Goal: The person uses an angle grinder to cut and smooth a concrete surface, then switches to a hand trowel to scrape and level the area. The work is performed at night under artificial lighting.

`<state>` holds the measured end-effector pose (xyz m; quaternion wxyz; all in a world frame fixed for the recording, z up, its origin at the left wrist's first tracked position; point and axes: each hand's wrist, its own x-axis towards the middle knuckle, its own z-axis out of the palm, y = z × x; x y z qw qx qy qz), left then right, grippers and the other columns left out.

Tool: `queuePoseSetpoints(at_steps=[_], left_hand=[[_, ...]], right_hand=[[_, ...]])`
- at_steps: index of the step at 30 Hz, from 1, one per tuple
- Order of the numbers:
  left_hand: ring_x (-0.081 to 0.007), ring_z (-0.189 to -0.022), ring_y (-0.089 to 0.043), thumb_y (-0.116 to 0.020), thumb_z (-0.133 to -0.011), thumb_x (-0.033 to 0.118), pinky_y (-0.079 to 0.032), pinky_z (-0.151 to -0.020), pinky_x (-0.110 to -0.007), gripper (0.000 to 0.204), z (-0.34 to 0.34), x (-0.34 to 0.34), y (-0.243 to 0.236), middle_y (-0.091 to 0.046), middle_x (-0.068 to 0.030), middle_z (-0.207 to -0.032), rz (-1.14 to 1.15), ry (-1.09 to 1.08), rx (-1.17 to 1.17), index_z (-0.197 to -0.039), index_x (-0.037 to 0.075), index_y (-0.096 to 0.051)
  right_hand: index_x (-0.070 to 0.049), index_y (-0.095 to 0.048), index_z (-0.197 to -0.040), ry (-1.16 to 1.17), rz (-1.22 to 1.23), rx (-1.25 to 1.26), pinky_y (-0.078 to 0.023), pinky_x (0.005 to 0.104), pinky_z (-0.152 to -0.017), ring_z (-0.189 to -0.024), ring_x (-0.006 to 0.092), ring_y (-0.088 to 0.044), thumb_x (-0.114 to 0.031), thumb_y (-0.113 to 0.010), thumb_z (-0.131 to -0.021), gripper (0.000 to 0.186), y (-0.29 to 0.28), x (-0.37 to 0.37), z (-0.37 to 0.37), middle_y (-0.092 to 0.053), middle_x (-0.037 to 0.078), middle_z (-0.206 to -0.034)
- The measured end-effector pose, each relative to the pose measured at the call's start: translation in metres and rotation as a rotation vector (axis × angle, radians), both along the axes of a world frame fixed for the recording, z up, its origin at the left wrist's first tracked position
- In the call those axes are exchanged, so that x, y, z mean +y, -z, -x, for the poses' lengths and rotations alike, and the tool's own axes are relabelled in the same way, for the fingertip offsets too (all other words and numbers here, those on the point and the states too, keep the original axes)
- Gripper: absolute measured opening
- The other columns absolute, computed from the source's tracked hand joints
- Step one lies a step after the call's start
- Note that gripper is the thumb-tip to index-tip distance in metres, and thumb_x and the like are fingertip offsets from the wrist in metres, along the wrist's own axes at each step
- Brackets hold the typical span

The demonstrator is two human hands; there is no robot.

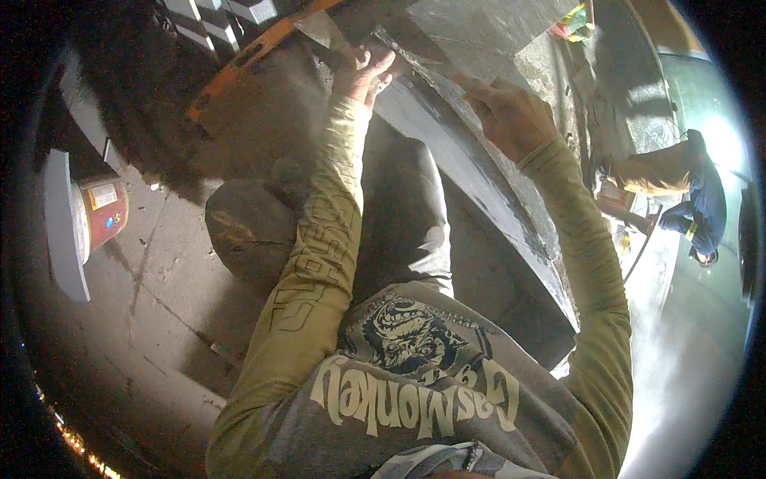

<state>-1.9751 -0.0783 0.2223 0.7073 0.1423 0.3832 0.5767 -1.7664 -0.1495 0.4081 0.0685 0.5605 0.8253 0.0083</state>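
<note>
My left hand [365,73] is closed near the upper end of a long grey slab edge [487,184]. A flat, pale triangular blade [323,30] sticks out beyond its fingers, like a trowel; its handle is hidden in the hand. On the other side of the edge, my right hand [511,118] is curled, knuckles up, with the fingertips toward the slab's top. A thin dark blade shape [411,49] lies between the two hands. Whether the right hand grips it is unclear. The slab edge slants down to the right, beside my leg.
An orange bar with holes [247,60] lies at upper left. A reddish bucket [104,209] stands at left by a grey board [62,223]. Another person [698,199] bends at right near a bright lamp [722,140]. A colourful crumpled bag [573,25] lies at the top.
</note>
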Motion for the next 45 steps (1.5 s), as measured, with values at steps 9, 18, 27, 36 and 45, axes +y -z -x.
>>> queuePoseSetpoints(at_steps=[9, 18, 27, 36, 45], left_hand=[[-0.012, -0.092, -0.056, -0.088, -0.079, 0.002, -0.057, -0.068, -0.034, 0.061, 0.0, 0.007, 0.014, -0.048, 0.0063, -0.112, -0.045, 0.04, -0.051, -0.122, 0.022, -0.048], [-0.0163, -0.104, -0.061, -0.084, -0.087, 0.01, -0.057, -0.084, -0.039, 0.045, 0.009, 0.012, 0.03, -0.055, 0.0044, -0.113, -0.237, 0.142, 0.157, -0.117, 0.022, -0.052], [-0.0118, -0.069, -0.055, -0.087, -0.078, -0.001, -0.048, -0.056, -0.024, 0.048, -0.002, 0.006, -0.002, -0.049, 0.0018, -0.09, -0.223, 0.0, 0.092, -0.101, 0.015, -0.047], [-0.0162, -0.081, -0.065, -0.089, -0.076, -0.002, -0.056, -0.064, -0.028, 0.054, -0.008, -0.006, -0.027, -0.05, 0.0009, -0.096, -0.122, -0.015, 0.142, -0.105, 0.015, -0.046], [-0.0134, -0.067, -0.058, -0.09, -0.074, -0.002, -0.054, -0.055, -0.026, 0.053, 0.002, 0.012, 0.012, -0.049, 0.0006, -0.087, -0.175, 0.033, 0.149, -0.101, 0.013, -0.047]], right_hand=[[-0.036, -0.056, -0.142, -0.032, -0.006, -0.078, -0.058, 0.0518, -0.071, -0.084, 0.0362, -0.072, -0.028, -0.049, -0.105, 0.039, -0.009, 0.007, 0.018, -0.068, 0.015, -0.093], [-0.038, -0.055, -0.143, 0.071, 0.133, -0.035, -0.058, 0.0516, -0.069, -0.078, 0.0374, -0.071, -0.029, -0.05, -0.106, 0.039, -0.026, -0.04, 0.003, -0.066, 0.013, -0.093], [-0.04, -0.05, -0.148, 0.077, 0.06, -0.099, -0.059, 0.0528, -0.069, -0.077, 0.0391, -0.071, -0.026, -0.052, -0.101, 0.049, -0.014, -0.033, 0.006, -0.066, 0.013, -0.089], [-0.04, -0.048, -0.15, 0.029, 0.059, -0.039, -0.058, 0.0559, -0.074, -0.08, 0.0411, -0.072, -0.025, -0.049, -0.103, 0.049, -0.007, -0.019, 0.009, -0.067, 0.017, -0.093], [-0.036, -0.052, -0.146, -0.015, 0.06, -0.058, -0.059, 0.0555, -0.072, -0.083, 0.0419, -0.072, -0.023, -0.049, -0.102, 0.046, -0.005, -0.003, 0.019, -0.068, 0.021, -0.1]])
